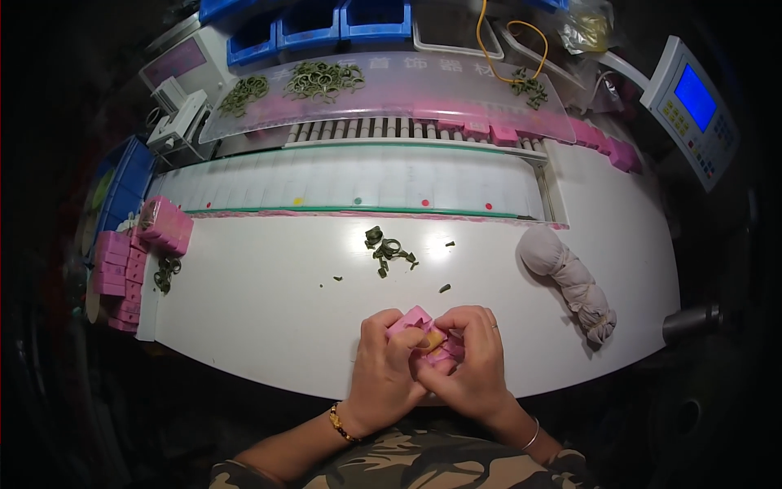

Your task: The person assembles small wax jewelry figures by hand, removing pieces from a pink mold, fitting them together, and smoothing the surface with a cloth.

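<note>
Close to the table's front edge, a small pink rubber mould (416, 316) is held between both my hands. My left hand (380, 371) grips its left side, with the thumb pressed onto it. My right hand (476, 359) pinches the right side with thumb and fingers. The mould looks bent or partly spread, and a yellowish patch shows in its middle; my fingers cover much of the rest. Beyond my hands lies a small heap of dark green rings and fragments (391, 248). A loose green bit (445, 288) lies nearer to me.
Pink mould blocks (167, 224) are stacked at the left, beside green rings (167, 273). A cloth bundle (566, 277) lies right. Behind run a white conveyor belt (350, 179) and a clear shelf (407, 90) bearing green rings. A control panel (692, 106) stands far right; blue bins (375, 20) line the back.
</note>
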The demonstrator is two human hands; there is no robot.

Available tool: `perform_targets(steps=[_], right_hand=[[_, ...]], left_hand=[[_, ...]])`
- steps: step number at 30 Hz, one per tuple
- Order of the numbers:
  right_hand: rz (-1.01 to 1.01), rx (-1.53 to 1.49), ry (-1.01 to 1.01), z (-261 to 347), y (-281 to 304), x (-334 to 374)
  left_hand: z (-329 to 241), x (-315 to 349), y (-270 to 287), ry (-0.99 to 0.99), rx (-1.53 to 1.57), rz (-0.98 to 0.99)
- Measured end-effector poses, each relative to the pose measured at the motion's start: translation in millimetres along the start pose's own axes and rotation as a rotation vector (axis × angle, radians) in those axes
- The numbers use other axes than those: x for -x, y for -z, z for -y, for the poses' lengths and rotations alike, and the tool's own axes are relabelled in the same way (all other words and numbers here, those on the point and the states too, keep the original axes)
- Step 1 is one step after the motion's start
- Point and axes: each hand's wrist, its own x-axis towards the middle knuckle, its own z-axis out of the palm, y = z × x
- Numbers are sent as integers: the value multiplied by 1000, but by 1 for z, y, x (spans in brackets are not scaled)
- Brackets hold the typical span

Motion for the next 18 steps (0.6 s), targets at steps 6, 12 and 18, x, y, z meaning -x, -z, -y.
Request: perform_targets(steps=[6, 12, 18], right_hand=[[25, -46, -57, 2, 6, 5], [35, -55, -122, -1, 6, 7], [68, -25, -136, -5, 4, 8]], left_hand=[[-6, 4, -3, -62, -145, -24], [-11, 6, 0, -160, -232, 67], [-10, 6, 4, -240, -198, 122]])
